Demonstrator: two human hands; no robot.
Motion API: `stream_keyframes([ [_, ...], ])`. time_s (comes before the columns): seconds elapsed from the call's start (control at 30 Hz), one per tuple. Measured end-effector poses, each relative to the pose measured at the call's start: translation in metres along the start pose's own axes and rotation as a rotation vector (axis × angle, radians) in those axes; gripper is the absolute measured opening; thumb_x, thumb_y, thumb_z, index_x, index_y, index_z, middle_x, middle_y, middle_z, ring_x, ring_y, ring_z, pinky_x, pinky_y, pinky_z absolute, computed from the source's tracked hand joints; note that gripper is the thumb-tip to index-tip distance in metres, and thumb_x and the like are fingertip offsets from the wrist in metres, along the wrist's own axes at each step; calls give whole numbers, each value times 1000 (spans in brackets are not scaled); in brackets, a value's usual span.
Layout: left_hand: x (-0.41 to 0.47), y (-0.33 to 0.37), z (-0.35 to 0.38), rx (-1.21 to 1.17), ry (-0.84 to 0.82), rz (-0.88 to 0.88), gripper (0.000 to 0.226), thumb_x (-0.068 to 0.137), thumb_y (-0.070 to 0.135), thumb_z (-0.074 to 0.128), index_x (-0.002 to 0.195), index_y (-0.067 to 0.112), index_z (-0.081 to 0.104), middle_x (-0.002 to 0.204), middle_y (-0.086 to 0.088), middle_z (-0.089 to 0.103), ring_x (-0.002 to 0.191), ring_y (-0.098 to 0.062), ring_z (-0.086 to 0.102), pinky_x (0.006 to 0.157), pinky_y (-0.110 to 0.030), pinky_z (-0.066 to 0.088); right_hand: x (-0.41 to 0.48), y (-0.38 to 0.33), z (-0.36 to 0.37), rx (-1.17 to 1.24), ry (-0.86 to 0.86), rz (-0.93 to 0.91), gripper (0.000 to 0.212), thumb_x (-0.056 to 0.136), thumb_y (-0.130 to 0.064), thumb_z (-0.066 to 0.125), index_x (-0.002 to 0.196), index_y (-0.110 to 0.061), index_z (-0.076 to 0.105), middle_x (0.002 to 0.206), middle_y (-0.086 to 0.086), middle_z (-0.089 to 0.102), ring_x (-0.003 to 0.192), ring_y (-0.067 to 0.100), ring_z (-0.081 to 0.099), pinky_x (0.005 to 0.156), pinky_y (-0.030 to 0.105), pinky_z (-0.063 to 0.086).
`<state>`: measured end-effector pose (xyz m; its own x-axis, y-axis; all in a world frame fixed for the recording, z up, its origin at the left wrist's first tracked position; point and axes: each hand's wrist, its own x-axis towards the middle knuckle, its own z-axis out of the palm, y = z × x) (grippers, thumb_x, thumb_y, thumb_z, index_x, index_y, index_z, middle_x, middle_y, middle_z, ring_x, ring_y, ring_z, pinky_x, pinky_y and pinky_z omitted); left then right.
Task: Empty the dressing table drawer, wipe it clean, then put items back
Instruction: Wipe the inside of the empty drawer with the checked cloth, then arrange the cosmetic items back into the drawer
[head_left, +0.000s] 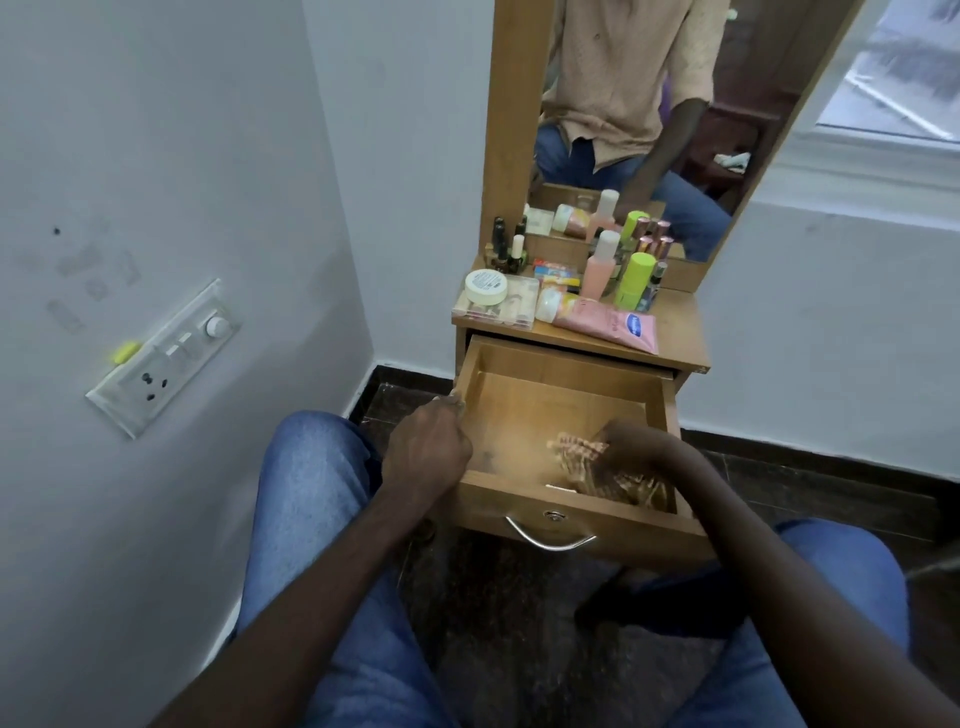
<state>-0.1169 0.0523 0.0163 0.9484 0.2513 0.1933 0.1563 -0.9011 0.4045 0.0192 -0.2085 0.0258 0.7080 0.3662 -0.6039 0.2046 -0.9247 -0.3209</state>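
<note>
The wooden drawer (566, 389) of the dressing table stands pulled out in front of me, its floor bare except at the near right corner. There my right hand (631, 447) holds a checked brown and cream cloth (597, 475) down inside the drawer; the cloth looks blurred. My left hand (428, 449) grips the drawer's left side wall near the front. A metal handle (550, 540) and a keyhole sit on the drawer front.
On the table top (675, 332) stand a white jar (485, 287) on a clear box, a pink tube (605, 322), pink and green bottles and nail polishes. A mirror (644, 104) rises behind. A switchboard (166, 358) is on the left wall. My knees flank the drawer.
</note>
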Motion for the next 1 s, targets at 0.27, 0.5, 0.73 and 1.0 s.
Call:
stream_keyframes([
  [0.27, -5, 16, -9, 142, 66, 64, 20, 100, 26, 54, 93, 17, 70, 89, 0, 69, 75, -15, 66, 61, -24, 43, -39, -1, 19, 1134, 326, -52, 18, 94, -15, 70, 109, -8, 66, 103, 12, 76, 91, 25, 76, 71, 32, 62],
  [0.5, -26, 80, 5, -467, -83, 49, 36, 106, 38, 45, 90, 14, 67, 82, -2, 65, 73, -14, 58, 65, -32, 42, -50, -6, 35, 1553, 351, -175, 28, 100, -17, 57, 123, -2, 66, 117, 21, 74, 108, 39, 70, 104, 55, 51],
  [0.73, -12, 96, 21, -771, -339, -229, 66, 88, 66, 60, 134, 18, 52, 119, -1, 68, 99, -18, 70, 86, -44, 61, -57, -1, 40, 1519, 291, -323, 54, 74, -5, 58, 126, 9, 61, 113, 25, 68, 102, 43, 68, 80, 46, 58],
  [1.0, -13, 91, 21, -859, -124, -151, 48, 97, 28, 69, 140, 30, 47, 117, 1, 66, 93, -13, 71, 78, -40, 64, -47, -3, 46, 1316, 425, -274, 61, 92, -11, 75, 146, -6, 45, 129, 16, 67, 110, 34, 73, 97, 57, 58],
])
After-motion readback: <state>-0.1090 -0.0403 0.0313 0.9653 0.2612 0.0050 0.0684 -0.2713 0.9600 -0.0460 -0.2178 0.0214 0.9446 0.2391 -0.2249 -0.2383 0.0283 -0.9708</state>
